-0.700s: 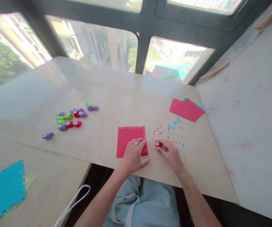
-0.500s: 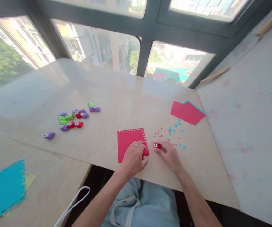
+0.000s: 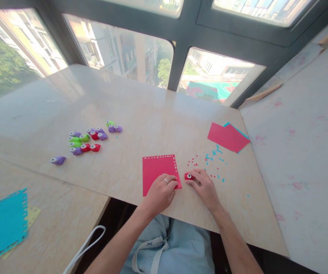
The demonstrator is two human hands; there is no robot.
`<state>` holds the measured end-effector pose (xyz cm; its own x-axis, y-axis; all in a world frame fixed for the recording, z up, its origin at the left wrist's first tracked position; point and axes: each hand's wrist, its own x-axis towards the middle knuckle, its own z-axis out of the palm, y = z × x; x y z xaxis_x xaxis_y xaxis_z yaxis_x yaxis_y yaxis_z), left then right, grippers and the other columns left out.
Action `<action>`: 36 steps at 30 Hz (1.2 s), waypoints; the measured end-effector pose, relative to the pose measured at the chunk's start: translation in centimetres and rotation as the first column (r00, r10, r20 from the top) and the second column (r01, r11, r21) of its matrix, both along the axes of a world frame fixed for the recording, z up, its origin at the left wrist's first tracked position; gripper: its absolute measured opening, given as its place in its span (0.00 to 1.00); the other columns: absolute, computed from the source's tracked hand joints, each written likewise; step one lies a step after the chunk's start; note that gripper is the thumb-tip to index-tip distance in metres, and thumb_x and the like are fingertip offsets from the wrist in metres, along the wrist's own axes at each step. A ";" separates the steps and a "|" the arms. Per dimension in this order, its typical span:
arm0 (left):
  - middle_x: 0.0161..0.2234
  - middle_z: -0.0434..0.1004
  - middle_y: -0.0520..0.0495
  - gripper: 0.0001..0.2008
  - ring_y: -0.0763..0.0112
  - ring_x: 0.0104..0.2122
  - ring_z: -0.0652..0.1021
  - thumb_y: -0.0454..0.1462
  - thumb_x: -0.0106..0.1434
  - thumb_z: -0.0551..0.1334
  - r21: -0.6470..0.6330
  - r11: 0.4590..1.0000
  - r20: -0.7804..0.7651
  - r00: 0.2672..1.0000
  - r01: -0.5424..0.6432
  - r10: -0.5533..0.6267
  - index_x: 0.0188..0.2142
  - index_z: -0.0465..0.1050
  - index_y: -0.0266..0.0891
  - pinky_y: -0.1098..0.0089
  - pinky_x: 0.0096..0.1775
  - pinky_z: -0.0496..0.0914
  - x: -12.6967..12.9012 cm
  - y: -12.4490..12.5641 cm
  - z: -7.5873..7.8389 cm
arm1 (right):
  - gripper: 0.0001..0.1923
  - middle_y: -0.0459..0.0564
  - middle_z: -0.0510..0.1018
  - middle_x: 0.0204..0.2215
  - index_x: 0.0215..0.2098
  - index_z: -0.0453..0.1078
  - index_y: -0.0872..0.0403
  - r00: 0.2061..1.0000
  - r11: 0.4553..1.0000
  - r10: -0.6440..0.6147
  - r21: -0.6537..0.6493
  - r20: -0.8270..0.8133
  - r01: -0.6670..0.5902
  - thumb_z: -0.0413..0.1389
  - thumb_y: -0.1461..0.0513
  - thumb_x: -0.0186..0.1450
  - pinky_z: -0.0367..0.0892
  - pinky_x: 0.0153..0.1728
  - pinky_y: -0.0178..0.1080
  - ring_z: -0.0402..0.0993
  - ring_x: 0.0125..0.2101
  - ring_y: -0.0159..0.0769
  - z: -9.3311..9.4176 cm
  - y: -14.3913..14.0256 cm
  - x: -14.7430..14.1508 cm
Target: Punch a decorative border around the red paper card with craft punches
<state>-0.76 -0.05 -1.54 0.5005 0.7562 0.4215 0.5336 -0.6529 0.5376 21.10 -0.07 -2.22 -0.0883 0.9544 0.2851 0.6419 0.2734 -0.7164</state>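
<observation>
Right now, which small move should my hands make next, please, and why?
Perhaps bring the red punch in your right hand left onto the sheet, just below the lowest visible hole on its right edge. Holes line the top edge but only the upper right edge; the punch sits just beside that edge, and your left hand rests on the sheet.

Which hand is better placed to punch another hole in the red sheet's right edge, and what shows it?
Probably the right hand: it holds the red punch just beside the red sheet, near that edge. The left hand lies on the sheet's lower right part, so it seems better placed for steadying.
</observation>
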 end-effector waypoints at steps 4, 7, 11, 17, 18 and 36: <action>0.41 0.78 0.44 0.08 0.65 0.40 0.74 0.30 0.69 0.56 0.082 0.994 0.002 0.998 0.067 -0.067 0.37 0.74 0.37 0.63 0.43 0.72 -0.2 -0.2 -0.1 | 0.10 0.51 0.77 0.40 0.44 0.77 0.48 0.999 0.998 0.003 -0.066 -0.033 -0.005 0.59 0.55 0.67 0.72 0.38 0.42 0.74 0.39 0.41 0.5 0.3 -0.2; 0.42 0.78 0.44 0.09 0.65 0.40 0.74 0.31 0.70 0.55 0.121 0.989 -0.017 0.996 0.088 -0.086 0.38 0.75 0.38 0.64 0.42 0.70 -0.4 -0.4 0.2 | 0.11 0.52 0.77 0.40 0.43 0.77 0.49 0.998 0.996 0.001 -0.093 -0.061 -0.007 0.59 0.54 0.66 0.72 0.33 0.39 0.73 0.36 0.39 1.0 0.5 -0.3; 0.44 0.78 0.43 0.10 0.64 0.41 0.74 0.33 0.71 0.54 0.144 0.987 -0.028 0.997 0.078 -0.075 0.40 0.75 0.38 0.63 0.42 0.69 -0.5 -0.4 0.4 | 0.10 0.52 0.77 0.39 0.42 0.78 0.49 0.995 0.993 0.004 -0.117 -0.097 -0.016 0.60 0.54 0.66 0.71 0.30 0.38 0.73 0.33 0.38 1.3 0.6 -0.6; 0.44 0.78 0.44 0.09 0.63 0.42 0.74 0.34 0.71 0.56 0.161 0.984 -0.068 0.995 0.077 -0.066 0.40 0.76 0.39 0.62 0.43 0.68 -0.4 -0.4 0.2 | 0.11 0.51 0.76 0.39 0.43 0.77 0.50 0.992 0.990 0.019 -0.135 -0.124 -0.036 0.61 0.54 0.65 0.71 0.30 0.39 0.72 0.32 0.37 1.4 0.6 -0.9; 0.44 0.78 0.44 0.09 0.64 0.42 0.73 0.34 0.71 0.56 0.156 0.985 -0.076 0.995 0.076 -0.064 0.40 0.76 0.39 0.62 0.43 0.68 -0.4 -0.4 0.1 | 0.12 0.51 0.76 0.39 0.43 0.77 0.50 0.992 0.990 0.022 -0.135 -0.121 -0.038 0.61 0.54 0.65 0.71 0.31 0.39 0.72 0.32 0.37 1.3 0.6 -0.8; 0.43 0.76 0.43 0.09 0.64 0.42 0.73 0.34 0.71 0.56 0.112 0.992 -0.137 0.990 0.060 -0.045 0.42 0.77 0.40 0.62 0.43 0.66 -0.2 -0.4 -0.1 | 0.17 0.52 0.77 0.38 0.44 0.79 0.49 0.992 0.993 -0.017 -0.119 -0.128 0.001 0.61 0.48 0.64 0.71 0.31 0.39 0.73 0.31 0.37 0.9 0.4 -1.0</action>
<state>-0.92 -0.46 -1.66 0.5959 0.6774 0.4313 0.5588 -0.7355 0.3832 20.09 0.32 -1.32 -0.0495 0.9827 0.1784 0.5446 0.1763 -0.8199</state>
